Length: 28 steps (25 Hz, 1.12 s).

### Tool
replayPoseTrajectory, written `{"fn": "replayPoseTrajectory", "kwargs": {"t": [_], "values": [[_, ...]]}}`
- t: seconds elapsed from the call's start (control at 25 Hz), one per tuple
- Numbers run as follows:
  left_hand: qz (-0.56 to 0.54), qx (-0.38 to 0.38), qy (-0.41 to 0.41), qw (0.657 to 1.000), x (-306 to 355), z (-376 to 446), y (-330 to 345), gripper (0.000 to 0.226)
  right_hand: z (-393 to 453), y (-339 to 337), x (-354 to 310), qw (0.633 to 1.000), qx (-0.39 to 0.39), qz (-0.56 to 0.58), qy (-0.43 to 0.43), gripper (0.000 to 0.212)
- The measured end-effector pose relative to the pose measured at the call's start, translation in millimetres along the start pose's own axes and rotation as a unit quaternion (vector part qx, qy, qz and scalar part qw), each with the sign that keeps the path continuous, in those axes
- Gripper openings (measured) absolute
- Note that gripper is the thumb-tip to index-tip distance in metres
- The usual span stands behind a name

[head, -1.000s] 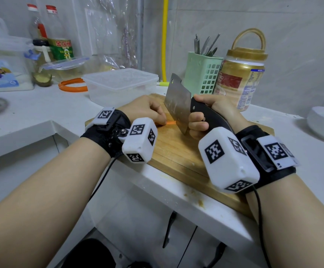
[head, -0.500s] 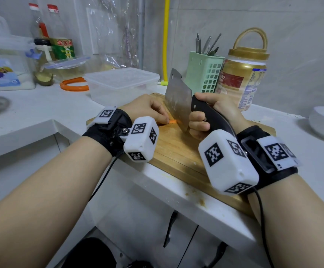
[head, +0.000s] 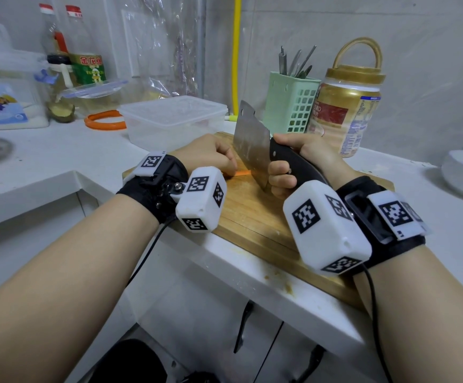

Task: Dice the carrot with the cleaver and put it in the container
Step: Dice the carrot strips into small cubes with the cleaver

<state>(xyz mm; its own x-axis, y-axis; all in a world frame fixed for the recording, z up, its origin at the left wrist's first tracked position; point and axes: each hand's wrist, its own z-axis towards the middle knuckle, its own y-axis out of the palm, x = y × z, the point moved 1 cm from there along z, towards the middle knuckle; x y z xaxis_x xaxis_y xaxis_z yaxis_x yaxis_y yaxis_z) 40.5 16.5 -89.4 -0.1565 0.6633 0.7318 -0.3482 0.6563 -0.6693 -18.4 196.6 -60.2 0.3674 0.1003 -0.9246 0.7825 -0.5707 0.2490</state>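
Nearest, two forearms in black wrist straps with white marker blocks, reaching over the tabletop [head: 45, 150] edge onto a wooden cutting board [head: 252, 217]. On the right, right hand [head: 294, 164] with fingers curled round the black handle of the cleaver [head: 252, 139], blade upright, edge down on the carrot [head: 242, 173]. On the left, left hand [head: 208, 154] with fingers curled down on the carrot, knuckles close beside the blade; only a thin orange sliver showing between hand and blade. Farther, just beyond the board, a clear plastic container [head: 173, 120] with its lid on. Far right, a green utensil basket [head: 291, 103] and a gold-lidded jar [head: 346, 106]; far left, bottles against the wall
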Motion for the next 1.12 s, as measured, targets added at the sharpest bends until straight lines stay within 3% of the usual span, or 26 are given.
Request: {"fn": "replayPoseTrajectory", "kwargs": {"t": [0.52,1.12], "values": [[-0.012,0.002,0.027,1.0,-3.8,-0.2,-1.2,0.006,-3.6,-8.0,0.3,0.998,0.002,0.05,-0.031,0.037],[-0.015,-0.008,0.02,1.0,0.4,-2.0,-0.7,0.014,-0.2,-2.1,0.3,1.0,0.002,0.014,-0.001,0.033]]}}
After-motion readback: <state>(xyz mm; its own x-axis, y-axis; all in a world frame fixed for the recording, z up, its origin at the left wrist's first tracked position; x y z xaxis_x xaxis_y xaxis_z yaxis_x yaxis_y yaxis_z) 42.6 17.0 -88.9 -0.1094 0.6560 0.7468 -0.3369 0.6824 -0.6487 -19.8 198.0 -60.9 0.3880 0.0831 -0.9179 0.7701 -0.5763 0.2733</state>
